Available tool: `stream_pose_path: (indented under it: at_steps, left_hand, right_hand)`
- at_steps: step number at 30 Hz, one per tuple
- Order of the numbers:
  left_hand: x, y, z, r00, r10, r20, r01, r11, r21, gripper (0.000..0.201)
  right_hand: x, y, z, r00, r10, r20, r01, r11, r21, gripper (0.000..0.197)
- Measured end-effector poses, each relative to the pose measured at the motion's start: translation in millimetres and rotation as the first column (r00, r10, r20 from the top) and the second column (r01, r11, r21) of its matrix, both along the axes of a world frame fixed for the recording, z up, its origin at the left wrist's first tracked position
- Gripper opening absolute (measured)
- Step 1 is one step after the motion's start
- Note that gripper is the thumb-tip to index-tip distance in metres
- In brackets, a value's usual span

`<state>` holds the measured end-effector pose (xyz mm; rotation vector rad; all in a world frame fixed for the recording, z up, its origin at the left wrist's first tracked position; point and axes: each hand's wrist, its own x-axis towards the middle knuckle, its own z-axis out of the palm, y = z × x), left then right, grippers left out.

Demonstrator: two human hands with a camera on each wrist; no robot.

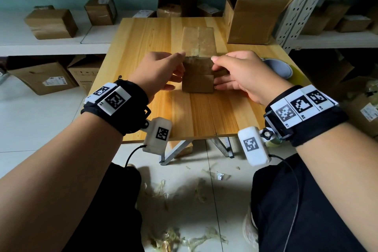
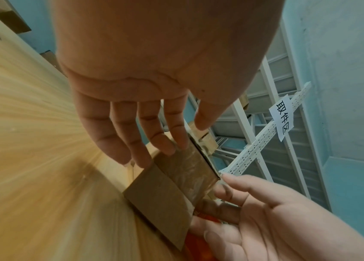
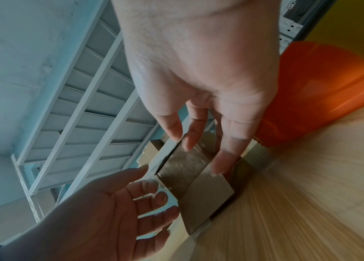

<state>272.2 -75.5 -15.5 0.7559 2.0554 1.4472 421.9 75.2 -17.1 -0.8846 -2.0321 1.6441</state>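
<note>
The small cardboard box [image 1: 198,76] sits at the centre of the frame on the wooden table [image 1: 204,114], between your 2 hands. Your left hand [image 1: 161,69] is spread wide. Its straight fingers [image 2: 154,134] touch the box's left side and the thumb is at the top edge. Your right hand [image 1: 241,73] mirrors it on the right side, fingers straight, gripping nothing.

A glossy band of tape crosses the box's top. The 2 taped flaps [image 1: 198,41] stand open just above the box in the frame, and a dark gap shows where they meet it.

I judge the job about half done: you have the box placed and steadied, but the flaps are not yet folded shut or sealed. What looks like a tape roll [image 1: 280,67] lies untouched at the right edge of the table.
</note>
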Motion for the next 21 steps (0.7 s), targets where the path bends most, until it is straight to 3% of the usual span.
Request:
stream_pose_path:
  at_steps: [7, 21]
  left_hand:
    - [-1.0, 2.0, -3.1, 1.0, -0.014, -0.025, 0.014, 1.0, -0.018, 0.032]
    - [0.8, 1.6, 1.1, 0.999, 0.054, 0.002, -0.054, 0.999, 0.009, 0.034]
  right_hand:
    - [-1.6, 0.6, -1.6, 1.0, 0.019, 0.006, -0.019, 1.0, 0.005, 0.028]
    - [0.9, -2.3, -0.2, 0.999, 0.034, 0.024, -0.036, 0.997, 0.061, 0.018]
